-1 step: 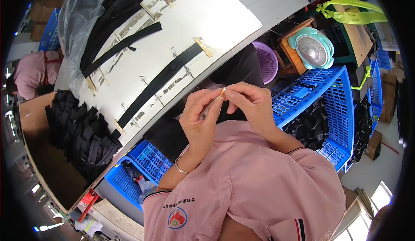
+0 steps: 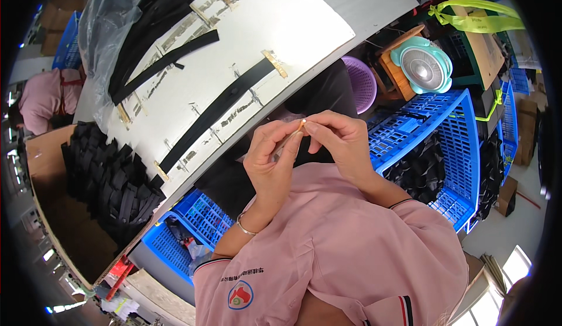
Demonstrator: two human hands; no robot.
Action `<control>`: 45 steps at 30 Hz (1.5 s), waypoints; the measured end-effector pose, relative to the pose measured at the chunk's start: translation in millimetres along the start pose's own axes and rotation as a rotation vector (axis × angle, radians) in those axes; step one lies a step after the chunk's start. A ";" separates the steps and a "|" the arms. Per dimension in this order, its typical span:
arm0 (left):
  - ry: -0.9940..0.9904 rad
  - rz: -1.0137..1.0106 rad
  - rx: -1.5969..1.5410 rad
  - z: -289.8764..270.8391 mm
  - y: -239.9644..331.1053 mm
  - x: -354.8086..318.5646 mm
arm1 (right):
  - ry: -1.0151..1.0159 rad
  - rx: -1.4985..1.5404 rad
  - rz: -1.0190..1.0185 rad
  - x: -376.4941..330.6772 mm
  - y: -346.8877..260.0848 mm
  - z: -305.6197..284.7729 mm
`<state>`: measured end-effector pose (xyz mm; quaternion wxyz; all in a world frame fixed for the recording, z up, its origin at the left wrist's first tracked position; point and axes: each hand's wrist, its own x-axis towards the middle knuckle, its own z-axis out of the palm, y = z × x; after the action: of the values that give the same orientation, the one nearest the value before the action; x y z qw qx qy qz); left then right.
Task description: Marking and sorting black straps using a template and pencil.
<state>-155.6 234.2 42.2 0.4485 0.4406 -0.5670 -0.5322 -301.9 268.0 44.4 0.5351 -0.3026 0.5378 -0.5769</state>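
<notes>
My left hand (image 2: 272, 158) and my right hand (image 2: 344, 144) meet in front of my chest, just off the table's near edge. Both are closed, thumb and fingertips pinched together. Between the fingertips is a tiny thing (image 2: 304, 122) with a white spot and an orange tint, too small to name. Beyond the hands, a long black strap (image 2: 216, 110) lies across the white board (image 2: 293, 19) on the table, its ends at small wooden pieces. A second, shorter black strap (image 2: 175, 62) lies farther back, beside a heap of black straps (image 2: 140, 36) partly under clear plastic.
A cardboard box (image 2: 50, 171) of black straps stands at the left. Blue crates (image 2: 468, 150) with black pieces are at the right, another blue crate (image 2: 202, 212) at lower left. A purple basket (image 2: 358, 83) and a turquoise fan (image 2: 421, 65) stand beyond my right hand. Another person (image 2: 44, 100) is far left.
</notes>
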 end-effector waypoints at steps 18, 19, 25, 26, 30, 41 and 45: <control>-0.013 -0.029 -0.006 0.3 -7.6 -2.5 | 0.039 -0.053 0.028 4.9 3.2 -1.5; -0.014 -0.029 -0.006 0.0 -8.1 -2.4 | 0.037 -0.067 0.028 5.3 3.0 -1.6; -0.047 -0.147 -0.114 -0.5 -8.4 -0.1 | 0.037 -0.086 -0.003 8.2 6.6 -3.6; -0.046 -0.231 -0.205 0.4 -6.1 0.4 | 0.038 -0.086 -0.003 8.5 6.7 -4.2; -0.088 -0.336 -0.310 -1.4 -6.3 2.0 | 0.045 -0.093 -0.004 9.2 5.2 -5.2; -0.182 -0.517 -0.516 -6.3 -5.9 5.5 | 0.077 -0.235 -0.181 15.1 15.1 -8.8; -0.224 -0.578 -0.611 -6.1 -9.3 5.0 | 0.166 -0.489 -0.378 21.7 12.9 -11.4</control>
<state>-150.5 227.7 33.2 0.3267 0.3675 -0.2820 -0.8238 -314.0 252.8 24.6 0.2841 -0.4689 0.6367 -0.5423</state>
